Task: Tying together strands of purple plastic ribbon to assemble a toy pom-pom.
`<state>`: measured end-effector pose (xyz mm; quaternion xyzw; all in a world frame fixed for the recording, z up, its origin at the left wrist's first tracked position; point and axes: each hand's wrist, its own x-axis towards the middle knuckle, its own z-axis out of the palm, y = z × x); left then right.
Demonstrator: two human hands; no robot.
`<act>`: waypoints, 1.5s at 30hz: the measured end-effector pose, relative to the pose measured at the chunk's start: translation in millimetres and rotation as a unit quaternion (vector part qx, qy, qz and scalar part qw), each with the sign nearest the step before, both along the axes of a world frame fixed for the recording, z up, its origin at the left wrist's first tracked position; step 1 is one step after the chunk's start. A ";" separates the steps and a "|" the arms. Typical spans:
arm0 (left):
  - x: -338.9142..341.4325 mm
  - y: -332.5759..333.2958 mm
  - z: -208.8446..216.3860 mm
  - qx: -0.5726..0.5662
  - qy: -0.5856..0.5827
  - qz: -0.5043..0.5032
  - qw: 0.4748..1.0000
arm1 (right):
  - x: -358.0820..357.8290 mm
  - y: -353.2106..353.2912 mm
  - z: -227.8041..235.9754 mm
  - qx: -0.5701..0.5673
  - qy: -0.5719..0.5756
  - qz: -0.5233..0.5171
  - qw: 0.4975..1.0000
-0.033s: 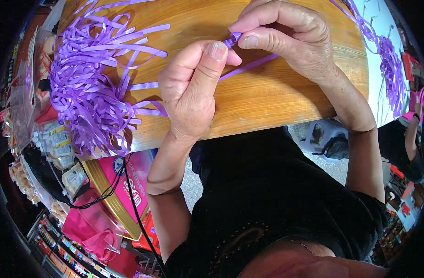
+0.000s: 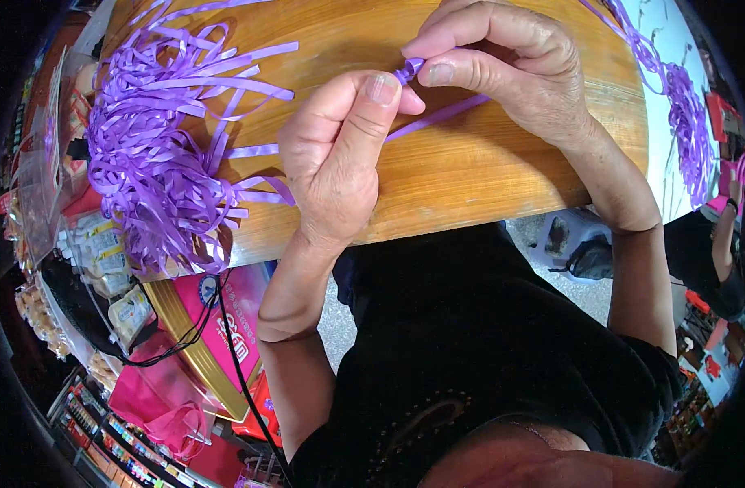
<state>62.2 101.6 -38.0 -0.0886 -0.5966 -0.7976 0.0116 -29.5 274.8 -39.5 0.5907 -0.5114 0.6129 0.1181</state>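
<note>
My left hand [image 2: 340, 154] and my right hand [image 2: 511, 73] meet above a wooden table [image 2: 486, 179]. Between their thumbs and forefingers they pinch one thin purple ribbon strip [image 2: 445, 114]. Its end curls into a small loop at the fingertips. The rest of the strip trails down and left under my left hand. A loose pile of the same purple ribbon strips [image 2: 152, 163] lies on the table to the left of my left hand, spilling over the table's near edge.
More purple ribbon [image 2: 686, 122] lies on a white surface at the far right, near another person's arm [image 2: 726, 236]. Below the table's left side are a pink box with a gold rim [image 2: 226, 325], a black cable [image 2: 234, 358] and wrapped packets [image 2: 104, 260]. A bag [image 2: 584, 252] sits on the floor.
</note>
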 end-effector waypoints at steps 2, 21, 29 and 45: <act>0.1 -0.1 -0.2 0.006 0.003 -0.001 1.000 | -1.4 -1.3 0.7 -0.005 0.051 -0.023 0.998; -0.8 -3.1 1.7 0.057 -0.089 -0.035 0.994 | 24.6 1.6 29.4 0.208 -0.255 -0.161 0.930; -4.4 -0.4 4.1 0.116 -0.115 -0.059 0.985 | -13.3 -6.9 -6.2 -0.059 0.100 0.015 0.993; -0.3 0.8 2.5 0.027 -0.075 -0.006 0.997 | 39.1 4.1 53.4 0.268 -0.150 -0.223 0.925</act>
